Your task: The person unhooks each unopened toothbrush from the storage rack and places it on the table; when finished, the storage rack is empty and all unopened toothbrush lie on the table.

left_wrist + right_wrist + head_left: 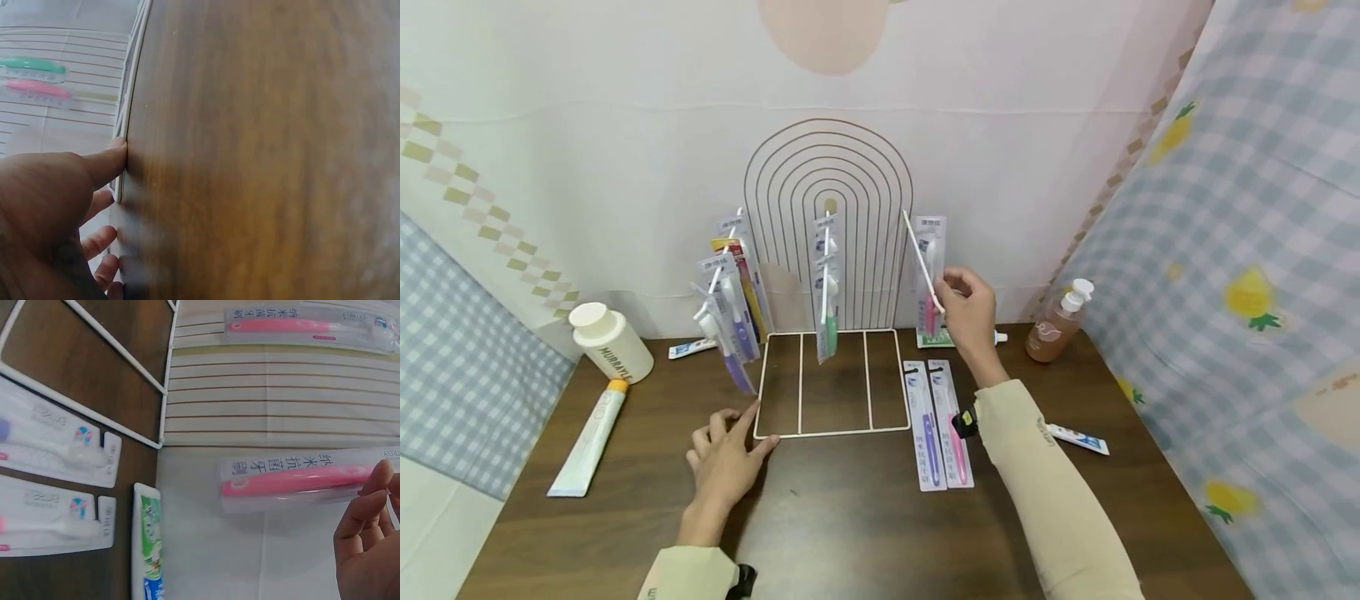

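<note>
A white wire rack (831, 432) stands on the table, its long hooks reaching toward me. My right hand (972, 307) is at the tip of the right hook (921, 258), fingers pinching the edge of a packaged pink toothbrush (294, 481) that stands upright beside that hook. My left hand (726, 462) rests at the front left corner of the rack's base, thumb and index finger touching the wire. A packaged green toothbrush (831, 333) hangs on the middle hook, with a packaged pink toothbrush (278, 326) behind it. Several packs, including a packaged purple toothbrush (741, 333), hang at the left.
Right of the base lie a flat packaged purple toothbrush (929, 450) and a packaged pink one. A green toothpaste tube (150, 544) lies behind them. A pump bottle (1056, 329) and a small tube (1077, 439) are at right; a white bottle (610, 342) and large tube (590, 442) at left.
</note>
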`<state>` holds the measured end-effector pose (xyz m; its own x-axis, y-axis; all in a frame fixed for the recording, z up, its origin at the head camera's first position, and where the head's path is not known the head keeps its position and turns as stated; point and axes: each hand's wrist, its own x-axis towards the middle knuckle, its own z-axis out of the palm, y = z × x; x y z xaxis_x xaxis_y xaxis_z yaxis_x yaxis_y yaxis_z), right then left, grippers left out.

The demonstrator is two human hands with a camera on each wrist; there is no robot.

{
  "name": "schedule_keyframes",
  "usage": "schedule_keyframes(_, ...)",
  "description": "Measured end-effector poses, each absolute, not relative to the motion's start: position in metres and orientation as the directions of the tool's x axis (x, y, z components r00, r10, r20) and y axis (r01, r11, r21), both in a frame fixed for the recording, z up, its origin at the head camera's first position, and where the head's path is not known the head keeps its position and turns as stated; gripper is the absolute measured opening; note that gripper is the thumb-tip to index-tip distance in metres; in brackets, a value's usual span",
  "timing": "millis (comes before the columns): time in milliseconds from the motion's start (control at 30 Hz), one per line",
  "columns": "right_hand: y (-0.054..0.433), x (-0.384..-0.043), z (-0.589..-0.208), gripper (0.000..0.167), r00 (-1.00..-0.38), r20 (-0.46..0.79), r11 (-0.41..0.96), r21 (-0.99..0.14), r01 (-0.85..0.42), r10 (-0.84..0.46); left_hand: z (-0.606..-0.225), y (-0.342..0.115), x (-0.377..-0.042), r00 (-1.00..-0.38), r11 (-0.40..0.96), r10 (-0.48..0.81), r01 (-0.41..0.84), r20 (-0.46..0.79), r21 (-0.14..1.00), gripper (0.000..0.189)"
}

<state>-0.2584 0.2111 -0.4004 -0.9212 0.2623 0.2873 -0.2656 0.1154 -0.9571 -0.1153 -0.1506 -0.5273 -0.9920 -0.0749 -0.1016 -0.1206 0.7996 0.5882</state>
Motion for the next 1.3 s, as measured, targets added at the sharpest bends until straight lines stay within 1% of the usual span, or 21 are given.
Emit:
schedule_keyframes(200,0.228,-0.239,-0.414,0.019,-0.921,0.236,0.147,-0.969,-0.199,0.309,-0.528,-0.149,-0.116,-0.990,0.800,-0.058,-0.123,-0.128,0.588,0.074)
schedule_keyframes(433,0.246,-0.208,-0.446,0.021,-0.911,0.209,0.187,-0.971,-0.149,0.356,-0.529,-0.152,-0.116,-0.994,0.797,-0.063,-0.106,-0.093,0.595,0.074)
schedule_keyframes(667,0.269,-0.184,-0.479,0.022,-0.894,0.166,0.264,-0.963,-0.056,0.415,-0.525,-0.151,-0.116,-0.985,0.802,-0.052,-0.138,-0.162,0.582,0.075)
schedule_keyframes(800,0.282,-0.172,-0.494,0.022,-0.893,0.134,0.322,-0.947,0.013,0.430,-0.523,-0.149,-0.115,-0.983,0.801,-0.049,-0.143,-0.174,0.581,0.075)
schedule_keyframes(900,0.289,-0.165,-0.504,0.024,-0.905,0.089,0.357,-0.931,0.072,0.416,-0.523,-0.148,-0.114,-0.984,0.797,-0.049,-0.141,-0.170,0.588,0.075)
schedule_keyframes(1033,0.293,-0.159,-0.515,0.028,-0.931,0.032,0.395,-0.911,0.123,0.364,-0.523,-0.148,-0.114,-0.984,0.796,-0.050,-0.143,-0.171,0.589,0.074)
schedule_keyframes(1100,0.300,-0.163,-0.533,0.026,-0.942,0.050,0.405,-0.910,0.094,0.332,-0.522,-0.148,-0.114,-0.983,0.796,-0.049,-0.145,-0.175,0.588,0.074)
schedule_keyframes(1133,0.301,-0.162,-0.536,0.025,-0.945,0.047,0.418,-0.903,0.099,0.324,-0.522,-0.148,-0.114,-0.983,0.795,-0.049,-0.146,-0.177,0.588,0.074)
schedule_keyframes(1233,0.301,-0.162,-0.540,0.024,-0.947,0.021,0.459,-0.878,0.136,0.321,-0.522,-0.148,-0.114,-0.983,0.794,-0.048,-0.146,-0.180,0.590,0.074)
schedule_keyframes(1267,0.306,-0.166,-0.549,0.023,-0.949,0.017,0.475,-0.868,0.141,0.314,-0.522,-0.148,-0.114,-0.982,0.793,-0.048,-0.148,-0.181,0.591,0.074)
schedule_keyframes(1300,0.303,-0.164,-0.544,0.024,-0.947,-0.015,0.492,-0.852,0.180,0.320,-0.522,-0.148,-0.114,-0.982,0.793,-0.048,-0.148,-0.183,0.591,0.074)
